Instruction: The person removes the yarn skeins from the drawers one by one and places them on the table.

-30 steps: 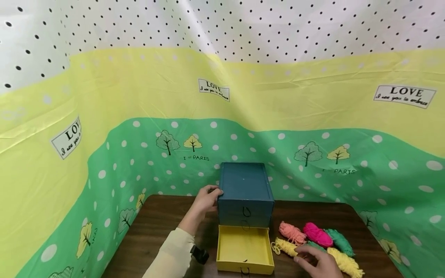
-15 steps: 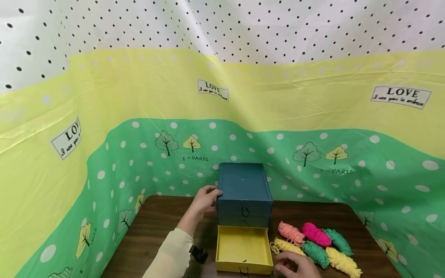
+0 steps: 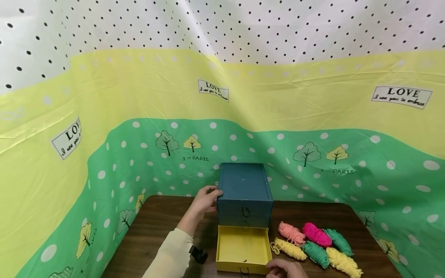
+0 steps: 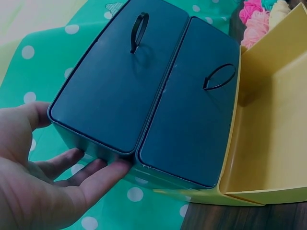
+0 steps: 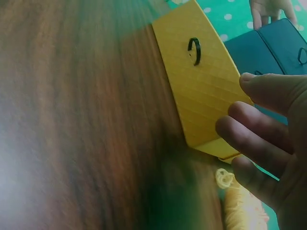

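Note:
A blue drawer box (image 3: 245,181) stands at the table's back, its yellow bottom drawer (image 3: 243,245) pulled out with nothing inside. Two blue drawers above are closed, each with a black loop handle (image 4: 139,32). My left hand (image 3: 206,200) holds the box at its left side, thumb and fingertips spread around its edge. At the yellow drawer's front right corner is my right hand (image 3: 286,267), thumb apart from loosely bent fingers (image 5: 249,129), nothing in its grasp. The drawer's front has its own black loop (image 5: 194,51).
Right of the drawer lie several yarn skeins: a coral skein (image 3: 291,233), a magenta skein (image 3: 317,234), two green ones and two yellow ones, the nearer yellow skein (image 3: 290,249) beside the drawer. Patterned cloth (image 3: 222,146) hangs behind the wooden table (image 3: 156,231).
My right hand has moved left from over the yarn skeins to the drawer's front right corner, uncovering the yellow and green skeins. The left hand and box have stayed put.

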`<state>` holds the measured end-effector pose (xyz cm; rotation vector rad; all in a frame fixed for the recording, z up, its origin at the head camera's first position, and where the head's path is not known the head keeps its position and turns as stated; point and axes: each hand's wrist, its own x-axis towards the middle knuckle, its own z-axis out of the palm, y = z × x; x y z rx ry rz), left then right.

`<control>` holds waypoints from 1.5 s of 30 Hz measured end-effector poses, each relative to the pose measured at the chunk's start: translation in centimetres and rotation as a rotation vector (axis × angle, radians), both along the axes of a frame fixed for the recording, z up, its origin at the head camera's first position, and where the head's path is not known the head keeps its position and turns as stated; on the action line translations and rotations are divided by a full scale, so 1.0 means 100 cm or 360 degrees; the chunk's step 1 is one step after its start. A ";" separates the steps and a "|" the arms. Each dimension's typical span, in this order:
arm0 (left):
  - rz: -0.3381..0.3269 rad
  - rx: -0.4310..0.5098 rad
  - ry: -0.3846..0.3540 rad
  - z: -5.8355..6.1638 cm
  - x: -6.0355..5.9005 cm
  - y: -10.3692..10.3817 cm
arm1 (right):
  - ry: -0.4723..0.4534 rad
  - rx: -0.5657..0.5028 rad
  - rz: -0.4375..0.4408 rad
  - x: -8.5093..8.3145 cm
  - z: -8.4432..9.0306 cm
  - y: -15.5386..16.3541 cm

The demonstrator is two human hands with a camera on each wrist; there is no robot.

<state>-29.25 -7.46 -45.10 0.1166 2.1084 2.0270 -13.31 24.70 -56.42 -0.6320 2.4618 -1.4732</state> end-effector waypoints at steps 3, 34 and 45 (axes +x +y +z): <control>-0.0002 -0.0018 0.0000 0.000 0.000 0.000 | 0.0007 -0.0044 0.0132 -0.002 -0.007 0.000; -0.0017 -0.0009 0.0026 0.000 0.001 -0.001 | -0.0010 -0.0259 0.0353 -0.009 -0.040 -0.048; -0.0029 -0.0032 0.0010 0.000 -0.002 0.000 | 0.0133 -0.0096 0.0285 -0.010 -0.042 -0.053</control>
